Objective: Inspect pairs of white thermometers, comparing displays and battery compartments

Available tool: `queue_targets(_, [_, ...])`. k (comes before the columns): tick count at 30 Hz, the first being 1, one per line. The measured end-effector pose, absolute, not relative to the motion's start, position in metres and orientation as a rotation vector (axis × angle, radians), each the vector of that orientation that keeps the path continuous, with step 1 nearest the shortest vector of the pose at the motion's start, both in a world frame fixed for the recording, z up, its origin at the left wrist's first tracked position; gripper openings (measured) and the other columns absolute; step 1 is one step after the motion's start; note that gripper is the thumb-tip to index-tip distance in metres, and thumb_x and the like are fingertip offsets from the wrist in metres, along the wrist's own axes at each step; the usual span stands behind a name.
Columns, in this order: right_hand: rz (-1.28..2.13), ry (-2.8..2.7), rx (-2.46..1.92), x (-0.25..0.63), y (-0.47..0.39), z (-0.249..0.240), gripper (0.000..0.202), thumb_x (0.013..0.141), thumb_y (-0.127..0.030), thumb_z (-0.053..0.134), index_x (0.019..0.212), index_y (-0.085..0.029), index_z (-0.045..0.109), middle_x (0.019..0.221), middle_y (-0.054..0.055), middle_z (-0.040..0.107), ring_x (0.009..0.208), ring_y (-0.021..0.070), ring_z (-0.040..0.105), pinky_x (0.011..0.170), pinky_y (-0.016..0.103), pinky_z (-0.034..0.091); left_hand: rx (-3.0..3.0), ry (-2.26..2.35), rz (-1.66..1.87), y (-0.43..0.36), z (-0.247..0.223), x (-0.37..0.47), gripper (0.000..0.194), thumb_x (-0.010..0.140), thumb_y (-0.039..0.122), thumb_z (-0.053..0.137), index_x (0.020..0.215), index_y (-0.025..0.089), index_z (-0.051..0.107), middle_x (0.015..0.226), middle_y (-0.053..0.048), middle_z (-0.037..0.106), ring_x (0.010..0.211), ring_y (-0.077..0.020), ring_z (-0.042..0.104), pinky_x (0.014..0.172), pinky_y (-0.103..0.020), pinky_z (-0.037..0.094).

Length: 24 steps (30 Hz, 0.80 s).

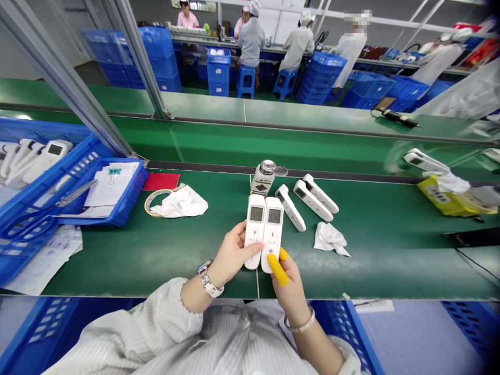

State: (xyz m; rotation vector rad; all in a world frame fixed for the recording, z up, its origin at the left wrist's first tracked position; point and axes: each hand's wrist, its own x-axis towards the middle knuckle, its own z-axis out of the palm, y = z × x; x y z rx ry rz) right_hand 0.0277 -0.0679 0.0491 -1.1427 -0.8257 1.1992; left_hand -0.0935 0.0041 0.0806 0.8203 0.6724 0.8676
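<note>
Bright, even factory light under a wide-angle lens

Soft overhead light leaves only faint shadows on the green tabletop [164, 250] and a small glint on the metal can [264, 177]. Around the can the picture is sharp; far right of it the edge smears, and straight lines bow towards the corners.

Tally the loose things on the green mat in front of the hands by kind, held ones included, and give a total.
White handheld thermometers held in the left hand and right hand: 2
White handheld thermometers lying on the green mat: 3
White crumpled cloths: 2
Metal-topped dispenser bottle: 1
Roll of tape: 1
Red card: 1
Total: 10
</note>
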Motion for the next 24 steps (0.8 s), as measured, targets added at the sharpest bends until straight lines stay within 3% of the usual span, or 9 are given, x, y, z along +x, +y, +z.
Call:
queue_targets(9, [1.307,-0.858,-1.089,0.029,-0.066,0.064,0.033,0.077,-0.027,0.066,0.109,-0.025,0.059,0.115,0.004,0.064,0.108,0.0239,0.058,0.096,0.041,0.046,0.774,0.661,0.847,0.006,0.081,-0.095,0.046,0.066,0.021,0.075,0.108,0.016,0.055,0.105,-0.008,0.067,0.094,-0.0218,0.064,0.082,-0.034,0.052])
queue_targets(15, [1.32,-0.883,-1.094,0.03,-0.067,0.063,0.029,0.079,-0.025,0.064,0.108,-0.028,0.059,0.113,0.002,0.064,0.107,0.0215,0.058,0.096,0.037,0.045,0.75,0.633,0.862,0.006,0.074,-0.094,0.044,0.067,0.018,0.074,0.107,0.017,0.056,0.102,-0.005,0.069,0.09,-0.0175,0.064,0.08,-0.029,0.052])
queue_targets(24, [1.322,-0.879,-1.09,0.03,-0.069,0.062,0.029,0.08,-0.023,0.064,0.108,-0.028,0.059,0.112,0.002,0.064,0.106,0.0198,0.058,0.095,0.034,0.045,0.77,0.648,0.824,0.006,0.073,-0.096,0.039,0.069,0.02,0.073,0.105,0.017,0.058,0.105,-0.006,0.067,0.091,-0.0197,0.064,0.079,-0.03,0.052])
